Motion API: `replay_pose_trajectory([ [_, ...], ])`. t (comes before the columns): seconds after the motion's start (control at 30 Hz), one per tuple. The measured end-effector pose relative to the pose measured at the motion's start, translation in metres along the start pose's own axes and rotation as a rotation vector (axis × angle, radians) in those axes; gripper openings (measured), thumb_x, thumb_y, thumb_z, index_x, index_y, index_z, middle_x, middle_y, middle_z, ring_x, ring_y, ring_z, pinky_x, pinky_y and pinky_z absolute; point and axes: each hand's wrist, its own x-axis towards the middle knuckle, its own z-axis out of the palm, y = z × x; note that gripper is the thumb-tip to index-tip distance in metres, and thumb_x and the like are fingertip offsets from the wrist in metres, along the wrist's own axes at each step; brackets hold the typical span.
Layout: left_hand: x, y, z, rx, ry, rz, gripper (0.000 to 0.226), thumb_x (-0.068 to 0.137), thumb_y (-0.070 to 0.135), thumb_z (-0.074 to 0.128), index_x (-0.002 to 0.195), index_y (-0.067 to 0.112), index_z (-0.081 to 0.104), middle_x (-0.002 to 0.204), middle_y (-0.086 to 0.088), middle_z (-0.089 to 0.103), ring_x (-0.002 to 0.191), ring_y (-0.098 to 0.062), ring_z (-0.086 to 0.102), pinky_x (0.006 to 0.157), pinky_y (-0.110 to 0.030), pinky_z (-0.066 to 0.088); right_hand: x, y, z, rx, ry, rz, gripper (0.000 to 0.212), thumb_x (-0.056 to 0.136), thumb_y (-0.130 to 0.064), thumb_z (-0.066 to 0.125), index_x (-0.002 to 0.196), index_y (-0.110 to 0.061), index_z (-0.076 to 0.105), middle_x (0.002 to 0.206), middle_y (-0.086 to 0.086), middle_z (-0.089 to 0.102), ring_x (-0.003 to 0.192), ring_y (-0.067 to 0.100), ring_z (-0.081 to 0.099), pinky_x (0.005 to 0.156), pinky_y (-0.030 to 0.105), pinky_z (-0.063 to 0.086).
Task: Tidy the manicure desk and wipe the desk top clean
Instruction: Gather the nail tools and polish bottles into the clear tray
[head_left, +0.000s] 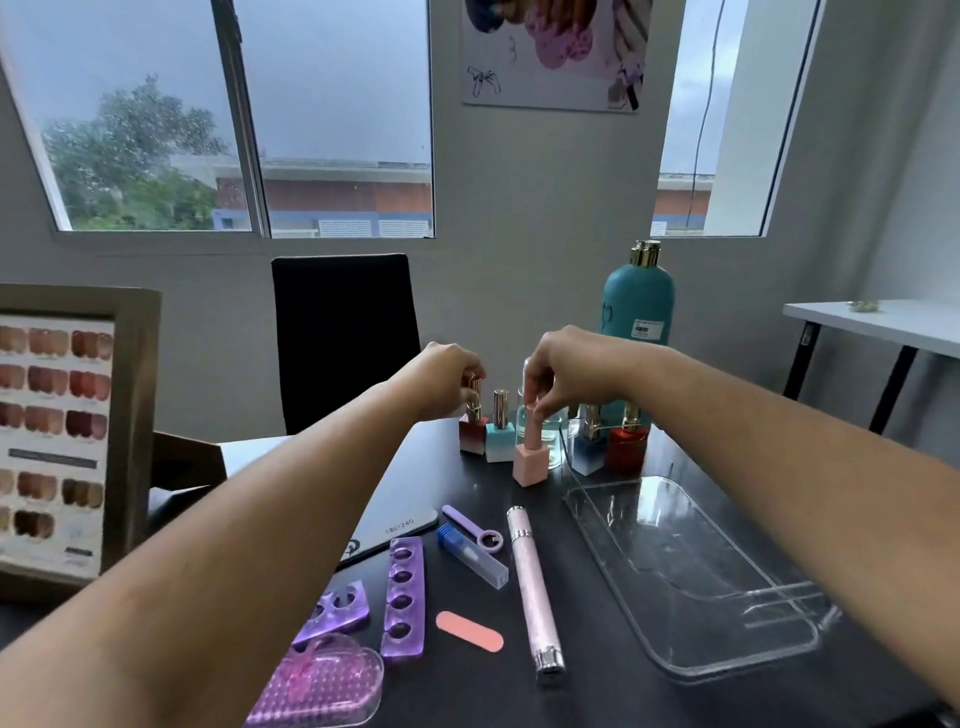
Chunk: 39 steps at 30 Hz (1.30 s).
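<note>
Glossy black table (613, 696), seen from its 6 o'clock edge. At 12 o'clock the left hand (449, 379) pinches the gold cylindrical cap of a square ombre bottle (471, 440). The right hand (563, 371) pinches the cap of a matte pink bottle (531, 462), which stands upright on the table. A teal-white bottle (500, 442) stands between the two.

At 3 o'clock lies a clear, round-cornered plastic tray (691, 597). A blue bottle (589, 457) and a red bottle (627, 448) stand at its far end, and the right forearm crosses its right rim.

Toward 6 o'clock lie a slim pink metallic tube (535, 587), two translucent purple toe separators (402, 597) and an oval salmon file (470, 630). A framed swatch board (57, 436) stands at 9 o'clock.
</note>
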Motion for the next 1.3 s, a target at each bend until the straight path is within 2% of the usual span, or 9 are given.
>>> replay_pose_trajectory([
  [0.33,-0.039,0.005,-0.054,-0.004,-0.013,0.012,0.038,0.081,0.020,0.070,0.117,0.012,0.062,0.106,-0.002,0.067,0.095,-0.018,0.062,0.090,-0.024,0.043,-0.022,-0.017,-0.023,0.033,0.165,-0.045,0.019,0.076,-0.022,0.076,0.094,-0.017,0.073,0.077,-0.014,0.064,0.072,0.001,0.061,0.062,0.011,0.042],
  [0.53,-0.102,0.004,-0.092,-0.027,0.014,0.025,0.034,0.080,0.021,0.071,0.112,0.013,0.065,0.104,-0.002,0.068,0.089,-0.015,0.062,0.086,-0.026,0.050,-0.055,-0.054,-0.023,0.058,0.175,-0.122,0.015,0.074,-0.025,0.078,0.088,-0.024,0.073,0.074,-0.019,0.066,0.068,-0.005,0.061,0.056,0.006,0.040],
  [0.7,-0.152,-0.005,-0.092,-0.016,-0.049,-0.010,0.032,0.078,0.021,0.073,0.108,0.015,0.066,0.101,0.000,0.069,0.086,-0.011,0.062,0.081,-0.023,0.049,-0.083,-0.086,0.004,0.010,0.101,-0.094,0.016,0.072,-0.024,0.079,0.087,-0.020,0.075,0.068,-0.019,0.061,0.069,0.005,0.061,0.068,0.020,0.047],
  [0.83,-0.179,-0.013,-0.073,0.023,-0.150,-0.080,0.036,0.077,0.024,0.074,0.110,0.015,0.065,0.105,-0.001,0.068,0.089,-0.014,0.062,0.084,-0.027,0.050,-0.094,-0.102,0.032,-0.247,-0.077,0.022,0.032,0.075,-0.036,0.076,0.091,-0.009,0.073,0.085,0.006,0.069,0.071,0.019,0.057,0.065,0.025,0.044],
  [0.9,-0.188,-0.018,-0.062,0.040,-0.205,-0.126,0.038,0.077,0.026,0.073,0.112,0.015,0.064,0.106,-0.001,0.067,0.090,-0.015,0.061,0.083,-0.026,0.048,-0.095,-0.107,0.043,-0.302,-0.162,0.113,0.042,0.077,-0.043,0.072,0.074,-0.002,0.068,0.063,0.007,0.064,0.054,0.016,0.050,0.061,0.026,0.044],
  [0.97,-0.192,-0.023,-0.053,0.064,-0.264,-0.148,0.037,0.078,0.028,0.073,0.112,0.015,0.064,0.107,-0.001,0.068,0.092,-0.017,0.061,0.082,-0.024,0.045,-0.092,-0.108,0.052,-0.290,-0.194,0.212,0.048,0.078,-0.045,0.071,0.054,-0.006,0.055,0.035,-0.003,0.052,0.037,0.009,0.049,0.063,0.028,0.050],
  [1.0,-0.193,-0.025,-0.049,0.079,-0.286,-0.156,0.037,0.078,0.029,0.072,0.112,0.016,0.065,0.107,-0.001,0.069,0.093,-0.018,0.062,0.082,-0.023,0.045,-0.090,-0.106,0.055,-0.256,-0.202,0.264,0.048,0.078,-0.043,0.072,0.054,-0.006,0.053,0.033,-0.004,0.052,0.035,0.008,0.051,0.065,0.029,0.053],
  [1.13,-0.190,-0.034,-0.042,0.102,-0.289,-0.196,0.034,0.076,0.032,0.073,0.106,0.016,0.069,0.100,-0.002,0.072,0.085,-0.017,0.061,0.080,-0.026,0.047,-0.079,-0.101,0.062,0.050,-0.276,0.451,0.035,0.082,-0.027,0.072,0.081,0.004,0.057,0.071,0.013,0.065,0.055,0.020,0.062,0.065,0.029,0.057],
  [1.3,-0.182,-0.038,-0.037,0.060,-0.258,-0.225,0.026,0.072,0.032,0.077,0.092,0.014,0.075,0.091,-0.001,0.072,0.077,-0.013,0.058,0.073,-0.025,0.049,-0.067,-0.099,0.066,0.155,-0.358,0.523,0.027,0.085,-0.022,0.069,0.083,0.002,0.058,0.072,0.011,0.061,0.062,0.017,0.060,0.079,0.030,0.055],
])
